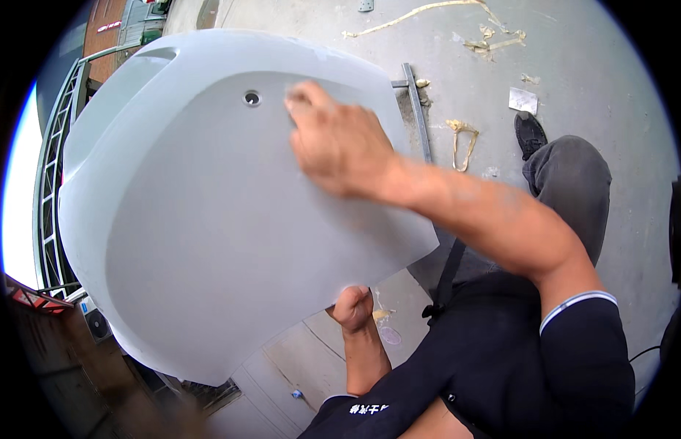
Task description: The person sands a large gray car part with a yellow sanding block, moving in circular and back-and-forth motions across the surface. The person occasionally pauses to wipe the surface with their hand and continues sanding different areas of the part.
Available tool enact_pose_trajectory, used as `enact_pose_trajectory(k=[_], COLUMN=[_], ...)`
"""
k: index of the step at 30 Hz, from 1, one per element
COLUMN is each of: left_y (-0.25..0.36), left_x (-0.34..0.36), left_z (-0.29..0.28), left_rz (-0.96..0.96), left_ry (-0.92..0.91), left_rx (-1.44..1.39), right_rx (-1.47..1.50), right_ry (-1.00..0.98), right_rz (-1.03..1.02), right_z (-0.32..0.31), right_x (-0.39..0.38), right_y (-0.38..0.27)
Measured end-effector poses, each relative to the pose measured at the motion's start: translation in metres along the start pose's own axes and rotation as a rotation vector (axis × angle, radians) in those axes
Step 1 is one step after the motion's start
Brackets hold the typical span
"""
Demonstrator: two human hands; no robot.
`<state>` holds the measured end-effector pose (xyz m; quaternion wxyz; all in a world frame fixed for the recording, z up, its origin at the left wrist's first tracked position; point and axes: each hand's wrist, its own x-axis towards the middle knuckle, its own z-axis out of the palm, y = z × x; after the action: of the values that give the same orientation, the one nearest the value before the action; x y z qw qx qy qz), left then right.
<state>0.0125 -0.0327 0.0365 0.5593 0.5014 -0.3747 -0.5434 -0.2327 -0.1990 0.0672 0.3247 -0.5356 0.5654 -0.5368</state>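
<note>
A large, curved, light grey panel [208, 197], which looks like a vehicle body part, fills the left and middle of the view. It has a smooth matt face, a raised rounded rim and a small round hole [252, 99] near its upper part. Over the face, right of the hole, is my right hand [344, 146], its fingers bent and pinched together. Motion smears the fingertips, and what they hold, if anything, I cannot make out. My left hand [353, 307] is closed round the panel's lower edge, with some fingers hidden behind it.
A grey metal stand bar [418, 110] shows beside the panel's right edge. Crumpled masking tape [461, 139] and a piece of white paper [523, 100] lie on the concrete floor [574, 66]. My shoe [530, 135] is at the right.
</note>
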Motion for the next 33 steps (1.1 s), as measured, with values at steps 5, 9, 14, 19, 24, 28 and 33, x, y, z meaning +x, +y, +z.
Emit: enact_pose_trajectory(k=[5, 9, 14, 19, 24, 28, 33], left_y=[0.006, -0.012, -0.001, -0.002, -0.009, -0.002, -0.006], left_x=[0.003, 0.015, 0.011, 0.012, 0.013, 0.013, 0.019], left_z=[0.044, -0.012, 0.031, 0.004, -0.005, 0.032, -0.008], left_rz=[0.029, 0.023, 0.055, 0.024, 0.025, 0.053, 0.019], left_ry=[0.241, 0.061, 0.122, -0.010, 0.048, 0.196, -0.151], left_rx=[0.125, 0.014, 0.070, 0.074, 0.046, 0.097, -0.038], right_rx=[0.089, 0.011, 0.068, 0.070, 0.057, 0.051, 0.060], right_ry=[0.075, 0.101, 0.117, 0.116, 0.111, 0.153, 0.119], right_rz=[-0.063, -0.050, -0.129, -0.046, -0.041, -0.065, -0.005], right_z=[0.010, -0.003, 0.015, 0.008, 0.007, 0.013, 0.002], right_x=[-0.037, 0.034, -0.015, 0.020, 0.018, 0.006, 0.026], right_y=[-0.017, 0.005, -0.001, 0.008, 0.013, 0.010, 0.021])
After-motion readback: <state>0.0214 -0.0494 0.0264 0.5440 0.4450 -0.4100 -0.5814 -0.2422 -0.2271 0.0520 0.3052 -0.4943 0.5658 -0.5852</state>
